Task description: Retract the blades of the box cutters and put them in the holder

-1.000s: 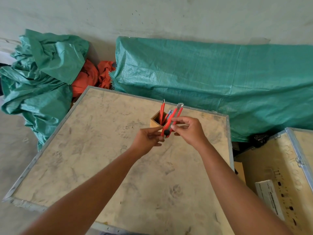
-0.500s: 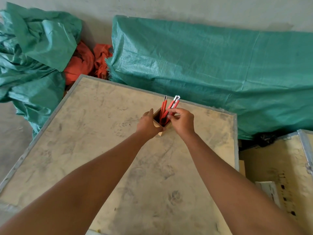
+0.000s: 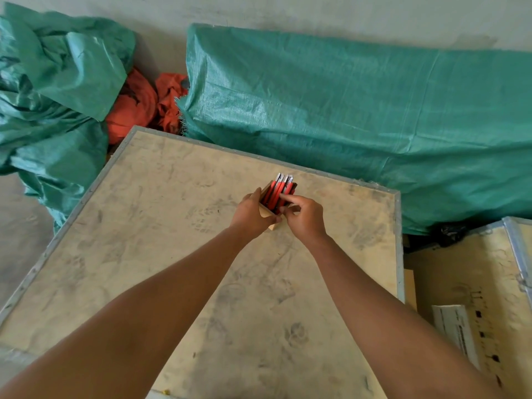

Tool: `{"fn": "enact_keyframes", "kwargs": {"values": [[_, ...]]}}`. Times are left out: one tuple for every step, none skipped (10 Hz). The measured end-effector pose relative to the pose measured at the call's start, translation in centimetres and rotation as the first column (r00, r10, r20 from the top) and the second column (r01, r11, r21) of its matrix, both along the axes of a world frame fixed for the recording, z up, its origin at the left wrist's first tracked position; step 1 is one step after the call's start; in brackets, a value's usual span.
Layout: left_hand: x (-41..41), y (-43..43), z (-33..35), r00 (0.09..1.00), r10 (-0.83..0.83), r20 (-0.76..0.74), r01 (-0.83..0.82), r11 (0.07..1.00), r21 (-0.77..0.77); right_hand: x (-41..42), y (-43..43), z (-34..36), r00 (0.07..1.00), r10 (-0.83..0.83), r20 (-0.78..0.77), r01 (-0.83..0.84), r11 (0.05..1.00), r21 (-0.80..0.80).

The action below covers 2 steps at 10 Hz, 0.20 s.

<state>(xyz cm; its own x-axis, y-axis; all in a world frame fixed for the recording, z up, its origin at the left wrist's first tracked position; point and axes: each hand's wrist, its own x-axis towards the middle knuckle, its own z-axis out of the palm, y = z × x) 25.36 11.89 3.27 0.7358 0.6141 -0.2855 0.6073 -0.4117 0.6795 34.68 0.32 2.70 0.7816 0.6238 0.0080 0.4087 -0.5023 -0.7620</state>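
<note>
Hands met at a small square wooden holder (image 3: pixel 270 223) that stood toward the far side of a large, scuffed plywood crate lid (image 3: pixel 172 269) with a metal-edged rim. Red box cutters (image 3: pixel 276 194) with silver metal tips stood packed together inside the holder, leaning away from the person, their tips rising above its far rim. No exposed blade could be made out on them, though the tips were small in the view.

The left hand (image 3: pixel 253 216) was wrapped around the holder's left and near sides, fingers curled against the wood and thumb up along its left wall. The right hand (image 3: pixel 303 218) sat just beside it on the holder's right side; its thumb and forefinger were pinched on the red body of one cutter at the near right of the bunch, with the other fingers folded under. The two hands nearly touched at the holder's near corner.

Beyond the crate lid lay a long bundle under a green woven tarpaulin (image 3: pixel 359 116), with a crumpled green tarpaulin (image 3: pixel 54 90) at the left and orange cloth (image 3: pixel 138 105) between them. A second wooden crate (image 3: pixel 475 283) with a white printed label stood at the right.
</note>
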Motion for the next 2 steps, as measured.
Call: {"fn": "enact_keyframes", "kwargs": {"values": [[-0.5, -0.3, 1.3, 1.0, -0.004, 0.018, 0.004, 1.0, 0.02, -0.3, -0.5, 1.2, 0.999, -0.022, -0.038, 0.023, 0.999, 0.023], [-0.6, -0.7, 2.8, 0.998, 0.003, 0.057, -0.005, 1.0, 0.03, -0.7, -0.7, 2.5, 0.996, -0.051, -0.075, 0.055, 0.997, 0.056]]}}
